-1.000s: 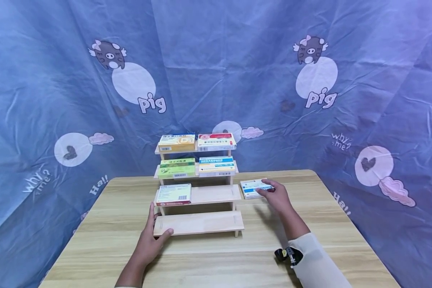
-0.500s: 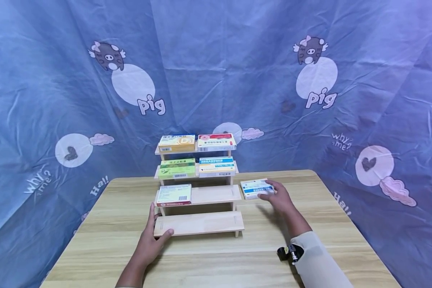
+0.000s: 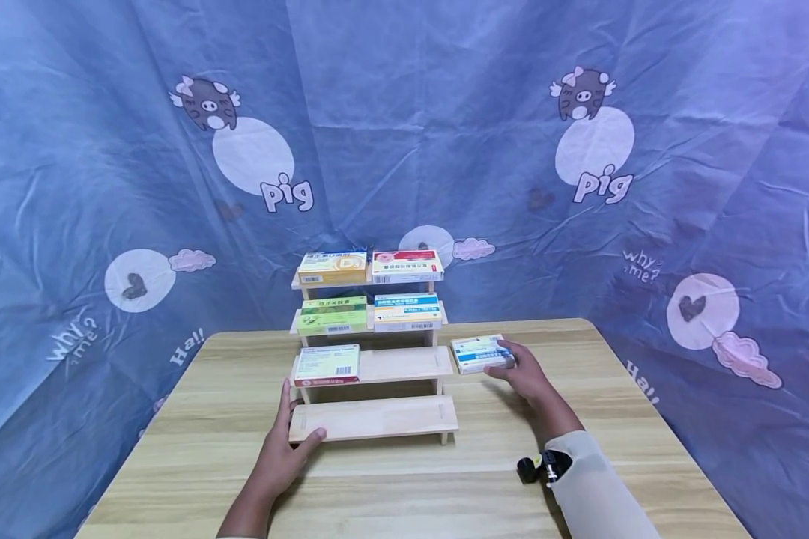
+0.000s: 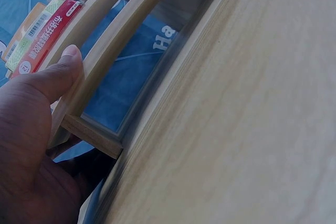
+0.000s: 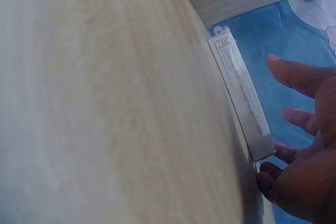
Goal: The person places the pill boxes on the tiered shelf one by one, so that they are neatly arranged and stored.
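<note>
A wooden stepped stand (image 3: 377, 418) rises in tiers on the table. My left hand (image 3: 279, 453) grips the left end of its lowest step, thumb on top; in the left wrist view the thumb presses the slat, and the lower fingers are partly hidden. A white-and-blue medicine box (image 3: 477, 355) lies flat on the table, right of the stand. My right hand (image 3: 529, 374) is at this box's right end. In the right wrist view its thumb is raised away from the box and its loosely spread fingers are by the near end; whether they touch is unclear.
On the stand's upper tiers lie a yellow box (image 3: 332, 267), a red-and-white box (image 3: 407, 266), a green box (image 3: 332, 315) and a blue-and-white box (image 3: 407, 312). A white box with a red side (image 3: 326, 364) occupies the third tier's left. A blue curtain (image 3: 418, 165) hangs behind.
My right hand's fingers have drawn back slightly to the right, off the top of the white-and-blue box. The box has hardly moved. My left hand keeps its grip on the stand.
</note>
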{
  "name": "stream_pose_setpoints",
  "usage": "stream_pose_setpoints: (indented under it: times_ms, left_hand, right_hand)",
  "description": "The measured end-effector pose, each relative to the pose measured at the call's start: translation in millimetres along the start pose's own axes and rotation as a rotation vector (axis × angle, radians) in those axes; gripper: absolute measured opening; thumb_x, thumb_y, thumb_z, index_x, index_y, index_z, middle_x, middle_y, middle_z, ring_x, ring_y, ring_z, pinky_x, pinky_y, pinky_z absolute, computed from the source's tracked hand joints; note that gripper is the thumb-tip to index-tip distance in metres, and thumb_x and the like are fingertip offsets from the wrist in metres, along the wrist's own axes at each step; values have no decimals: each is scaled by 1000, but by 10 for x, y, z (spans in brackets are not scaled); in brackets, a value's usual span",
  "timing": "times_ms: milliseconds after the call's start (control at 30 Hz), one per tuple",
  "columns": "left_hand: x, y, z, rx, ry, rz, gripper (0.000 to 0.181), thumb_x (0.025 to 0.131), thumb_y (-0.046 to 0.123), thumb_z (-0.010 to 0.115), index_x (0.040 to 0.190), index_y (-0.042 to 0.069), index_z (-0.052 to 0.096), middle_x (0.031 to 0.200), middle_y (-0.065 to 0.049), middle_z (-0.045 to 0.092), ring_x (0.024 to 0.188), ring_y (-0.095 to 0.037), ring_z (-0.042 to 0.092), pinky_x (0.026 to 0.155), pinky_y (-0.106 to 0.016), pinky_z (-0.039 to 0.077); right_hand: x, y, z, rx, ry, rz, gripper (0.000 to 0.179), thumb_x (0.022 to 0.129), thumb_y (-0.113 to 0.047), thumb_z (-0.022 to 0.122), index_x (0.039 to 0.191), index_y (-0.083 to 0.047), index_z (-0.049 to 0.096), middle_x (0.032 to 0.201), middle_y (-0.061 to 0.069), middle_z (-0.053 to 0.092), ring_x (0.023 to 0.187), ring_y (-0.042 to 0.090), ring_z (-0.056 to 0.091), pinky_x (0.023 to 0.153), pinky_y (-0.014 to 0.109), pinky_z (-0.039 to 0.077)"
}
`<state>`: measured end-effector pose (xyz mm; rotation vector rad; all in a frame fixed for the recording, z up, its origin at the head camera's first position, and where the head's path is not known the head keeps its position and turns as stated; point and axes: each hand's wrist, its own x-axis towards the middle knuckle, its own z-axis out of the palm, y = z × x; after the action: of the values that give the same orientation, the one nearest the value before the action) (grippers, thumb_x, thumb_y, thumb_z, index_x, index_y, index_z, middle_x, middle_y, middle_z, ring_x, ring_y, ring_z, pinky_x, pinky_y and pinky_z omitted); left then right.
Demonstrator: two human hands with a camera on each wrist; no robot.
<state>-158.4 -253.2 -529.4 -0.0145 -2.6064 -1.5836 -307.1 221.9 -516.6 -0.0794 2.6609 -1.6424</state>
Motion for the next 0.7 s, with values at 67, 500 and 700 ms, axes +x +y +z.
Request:
stream_pose_setpoints:
  times_ms: [67,500,700]
  left_hand:
    - [0,-3,-1,-2,-1,-2,120,102,38,80,176,29,-14,174,-28,36,157,-52,44,130,-74,25]
    - [3,-23,23,0,4,2,120,102,38,80,176,31,-14,174,-29,36,157,-52,43,130,-72,26]
    - [7,-17,16,18,12,11,118,102,39,79,176,29,-13,174,-30,36,157,-53,43,130,-73,26]
  right_hand:
    - [11,28,3,2,1,-5,84,96,-11,80,166,6,38,174,35,26,163,54,23,136,65,17]
    - [80,194,-40,-76,25,38,76,99,-14,79,166,-2,44,177,35,19,165,57,17,136,67,13]
    - [108,189,-10,-129,23,-22,68,98,-8,80,159,-1,52,174,40,22,163,61,19,135,67,18]
